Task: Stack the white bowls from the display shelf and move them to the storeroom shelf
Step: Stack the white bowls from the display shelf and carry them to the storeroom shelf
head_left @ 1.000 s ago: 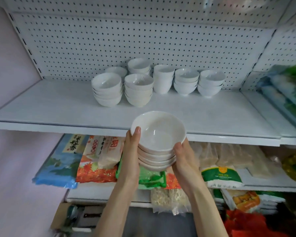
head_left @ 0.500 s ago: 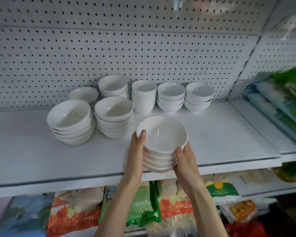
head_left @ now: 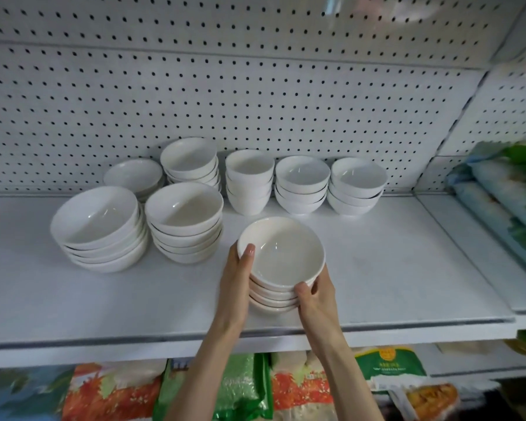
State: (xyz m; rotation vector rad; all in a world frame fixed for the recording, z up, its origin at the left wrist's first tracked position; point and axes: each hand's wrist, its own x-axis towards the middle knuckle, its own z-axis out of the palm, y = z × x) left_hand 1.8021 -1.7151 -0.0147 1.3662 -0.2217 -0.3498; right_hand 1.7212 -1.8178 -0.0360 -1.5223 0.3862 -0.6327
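A stack of several white bowls (head_left: pixel 281 256) sits between my two hands, low over the white shelf (head_left: pixel 392 268) near its front edge; I cannot tell whether it touches the board. My left hand (head_left: pixel 237 281) grips the stack's left side, thumb on the top rim. My right hand (head_left: pixel 316 294) grips its right side, thumb hooked on the rim. Behind stand more white stacks: a wide one at the left (head_left: pixel 99 229), one beside it (head_left: pixel 184 221), and a back row (head_left: pixel 301 183) against the pegboard.
White pegboard (head_left: pixel 255 101) backs the shelf. Packaged goods (head_left: pixel 507 192) lie on the adjoining shelf at the right. Bags of rice and noodles (head_left: pixel 243 387) fill the shelf below. Bare shelf board lies to the right of the held stack.
My hands carried the bowl stack up from below shelf level and forward over the shelf. The view has closed in on the shelf.
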